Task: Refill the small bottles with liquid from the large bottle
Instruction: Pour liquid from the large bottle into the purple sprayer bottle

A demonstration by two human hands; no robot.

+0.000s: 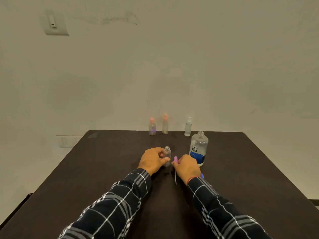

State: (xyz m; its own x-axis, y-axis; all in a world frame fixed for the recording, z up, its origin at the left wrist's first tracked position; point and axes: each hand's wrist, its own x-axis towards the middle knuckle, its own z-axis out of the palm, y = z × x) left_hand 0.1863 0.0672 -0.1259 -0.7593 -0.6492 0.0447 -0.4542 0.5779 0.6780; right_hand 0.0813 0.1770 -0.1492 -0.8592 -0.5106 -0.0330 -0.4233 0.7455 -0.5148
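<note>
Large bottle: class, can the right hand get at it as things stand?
Probably yes: the large bottle stands just beyond the right hand, nothing between them, though that hand holds a pink cap to set down first.

Dark brown tabletop (241, 169): matt and faintly grained. I can't tell wood from laminate.
Small clear open-necked bottle (167, 153): smooth see-through plastic with a ribbed thread at the neck.
Pink spray cap (175, 159): opaque plastic. The thin white dip tube (175, 177) looks like plastic too.
Large clear bottle (199, 147): glossy transparent plastic with a smooth white-and-blue label.
Back row: pink-lidded clear bottle (152, 128) and pink-sprayer clear bottle (165, 125) are both clear plastic. The frosted white bottle (187, 127) is cloudy plastic.
Dark checked sleeves (120, 204): matt woven cloth.
Off-white wall (172, 66): matt paint, scuffed in places.
White switch plate (56, 23): smooth plastic.
</note>
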